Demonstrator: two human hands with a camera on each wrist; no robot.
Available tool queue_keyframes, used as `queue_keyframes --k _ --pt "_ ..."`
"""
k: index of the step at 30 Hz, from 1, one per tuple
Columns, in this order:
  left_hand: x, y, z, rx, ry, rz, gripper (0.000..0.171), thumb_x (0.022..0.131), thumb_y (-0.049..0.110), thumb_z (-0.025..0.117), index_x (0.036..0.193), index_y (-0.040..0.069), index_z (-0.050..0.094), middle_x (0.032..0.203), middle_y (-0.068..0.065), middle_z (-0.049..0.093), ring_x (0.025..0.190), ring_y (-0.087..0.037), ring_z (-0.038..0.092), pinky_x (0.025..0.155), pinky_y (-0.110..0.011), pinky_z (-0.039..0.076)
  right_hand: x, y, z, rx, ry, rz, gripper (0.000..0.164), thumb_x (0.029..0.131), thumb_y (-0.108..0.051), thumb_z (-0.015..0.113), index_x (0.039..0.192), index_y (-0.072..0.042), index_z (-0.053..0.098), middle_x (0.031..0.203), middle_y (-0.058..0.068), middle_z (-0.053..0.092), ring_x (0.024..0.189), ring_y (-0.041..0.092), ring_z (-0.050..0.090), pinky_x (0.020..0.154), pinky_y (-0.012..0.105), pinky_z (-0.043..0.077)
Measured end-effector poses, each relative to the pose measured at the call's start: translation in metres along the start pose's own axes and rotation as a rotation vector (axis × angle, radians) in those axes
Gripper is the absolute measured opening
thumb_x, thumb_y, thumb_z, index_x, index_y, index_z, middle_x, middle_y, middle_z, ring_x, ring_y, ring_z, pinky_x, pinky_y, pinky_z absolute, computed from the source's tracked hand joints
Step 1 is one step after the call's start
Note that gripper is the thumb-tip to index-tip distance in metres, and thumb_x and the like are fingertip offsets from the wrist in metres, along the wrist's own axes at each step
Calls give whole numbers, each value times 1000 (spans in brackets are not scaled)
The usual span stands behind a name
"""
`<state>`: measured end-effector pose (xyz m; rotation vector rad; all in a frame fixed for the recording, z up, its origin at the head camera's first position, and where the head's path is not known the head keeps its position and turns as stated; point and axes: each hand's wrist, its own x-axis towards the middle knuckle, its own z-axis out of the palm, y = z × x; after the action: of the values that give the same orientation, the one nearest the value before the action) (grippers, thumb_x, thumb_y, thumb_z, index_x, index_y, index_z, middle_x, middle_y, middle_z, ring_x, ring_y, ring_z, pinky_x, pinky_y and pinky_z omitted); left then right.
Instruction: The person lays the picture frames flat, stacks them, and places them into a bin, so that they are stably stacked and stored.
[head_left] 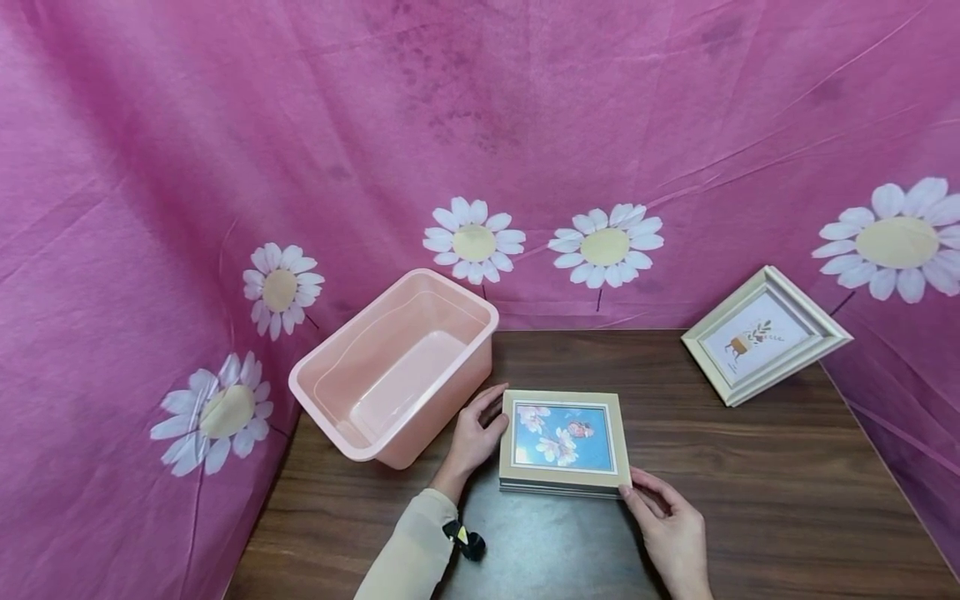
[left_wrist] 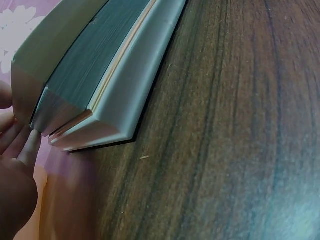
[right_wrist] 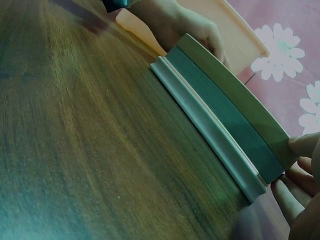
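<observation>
A picture frame with a cream border and a blue flower picture lies face up on a second, pale frame, whose moulded edge shows below it. My left hand holds the upper frame at its left side, fingers along the edge. At the near right corner my right hand grips the same frame, its thumb at the cream border and the other fingers lower at the side. In the right wrist view the upper frame's dark side sits flat over the pale one. The lower frame's face is hidden.
A pink plastic bin stands to the left, close by my left forearm. At the back right, another cream frame with a plant picture leans against the pink flowered cloth. Everything stands on a dark wooden table.
</observation>
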<state>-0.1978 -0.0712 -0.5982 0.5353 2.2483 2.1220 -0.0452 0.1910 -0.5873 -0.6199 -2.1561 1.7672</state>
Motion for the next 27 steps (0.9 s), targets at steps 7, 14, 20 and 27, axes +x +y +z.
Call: queue_keyframes --k 7,14,20,27 --pt "-1 -2 -1 -25 -6 -22 51 97 -14 60 147 -19 52 153 -42 50 140 -54 57 119 -51 48 1 0 -1 4 -17 -16 27 92 11 77 119 10 76 101 -19 75 90 -13 72 79 8 59" --pt "-1 -4 -1 -60 5 -59 52 97 -13 60 147 -21 49 151 -43 52 139 -56 56 116 -40 53 2 -1 -2 -3 -29 -11 28 93 10 76 121 9 75 107 -7 79 91 -13 72 79 9 59" --pt "-1 -3 -1 -80 -3 -98 54 98 -10 60 148 -22 47 153 -44 50 139 -57 55 115 -35 53 1 -1 -3 9 -32 -10 28 93 10 76 121 10 75 99 -28 71 91 -14 72 79 9 59" --pt "0 -1 -3 -72 -9 -131 53 98 -8 62 148 -21 48 151 -42 53 138 -57 57 116 -44 53 2 -1 -3 4 -34 0 28 94 9 76 122 9 75 99 -26 72 91 -14 72 78 9 59"
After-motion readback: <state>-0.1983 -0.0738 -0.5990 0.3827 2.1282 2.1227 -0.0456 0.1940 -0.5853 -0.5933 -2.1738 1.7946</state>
